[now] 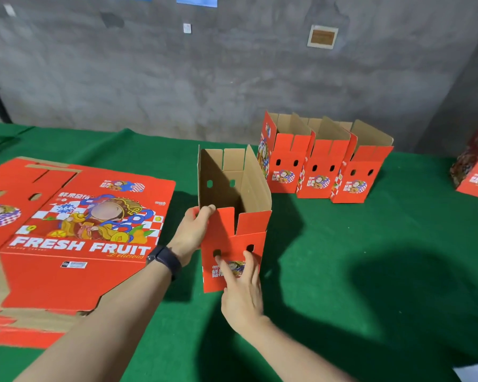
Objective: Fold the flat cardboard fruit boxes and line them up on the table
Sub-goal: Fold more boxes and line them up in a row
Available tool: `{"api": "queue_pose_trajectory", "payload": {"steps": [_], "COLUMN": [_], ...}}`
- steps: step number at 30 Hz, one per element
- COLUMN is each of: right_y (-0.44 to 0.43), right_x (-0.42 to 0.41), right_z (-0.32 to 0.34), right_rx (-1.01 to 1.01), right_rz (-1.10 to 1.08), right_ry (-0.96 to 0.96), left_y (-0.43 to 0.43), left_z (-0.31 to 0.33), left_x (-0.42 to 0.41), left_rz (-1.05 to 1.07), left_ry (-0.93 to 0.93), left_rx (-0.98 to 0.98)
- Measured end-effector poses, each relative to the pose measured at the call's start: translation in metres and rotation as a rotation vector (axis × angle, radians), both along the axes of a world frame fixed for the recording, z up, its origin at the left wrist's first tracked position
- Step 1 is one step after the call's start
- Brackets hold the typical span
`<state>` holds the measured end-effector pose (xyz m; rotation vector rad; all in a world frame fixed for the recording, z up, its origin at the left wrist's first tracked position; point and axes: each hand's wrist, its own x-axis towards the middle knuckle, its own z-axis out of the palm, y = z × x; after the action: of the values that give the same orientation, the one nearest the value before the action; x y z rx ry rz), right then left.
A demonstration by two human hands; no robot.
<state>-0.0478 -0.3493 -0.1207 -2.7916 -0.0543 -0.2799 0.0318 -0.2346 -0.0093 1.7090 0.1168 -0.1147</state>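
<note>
- Your left hand [195, 232] pinched the near-left top corner of the half-formed box [233, 216], fingers curled over the edge of its red front flap.
- Your right hand [242, 290] lay spread and flat against the front panel, fingertips [218, 260] just below the two finger holes; it pressed rather than gripped.
- The box stood upright and open-topped on the green table [370, 244], its long axis running away from you, top flaps not yet closed.
- The row of three folded boxes [323, 164] stood farther off and to the right, so your right hand was the nearer one.
- Judgement: the next move would carry the box away and rightward, beside that row.
- The flat stack [75, 235] waited at left.
</note>
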Motion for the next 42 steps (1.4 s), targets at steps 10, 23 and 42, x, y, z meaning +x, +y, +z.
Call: {"api": "queue_pose_trajectory", "payload": {"steps": [10, 23, 42], "right_y": [0.001, -0.002, -0.093], "right_x": [0.054, 0.232, 0.470], "right_z": [0.009, 0.030, 0.035], "right_rx": [-0.239, -0.306, -0.336], "right_rz": [0.001, -0.072, -0.256], "right_ry": [0.176, 0.364, 0.477], "left_y": [0.010, 0.091, 0.090], "left_z": [-0.006, -0.037, -0.066], "left_x": [0.026, 0.105, 0.147], "left_rz": [-0.150, -0.204, -0.090], "left_ry": [-0.075, 0.008, -0.037], "left_rx": [0.100, 1.392, 1.464]}}
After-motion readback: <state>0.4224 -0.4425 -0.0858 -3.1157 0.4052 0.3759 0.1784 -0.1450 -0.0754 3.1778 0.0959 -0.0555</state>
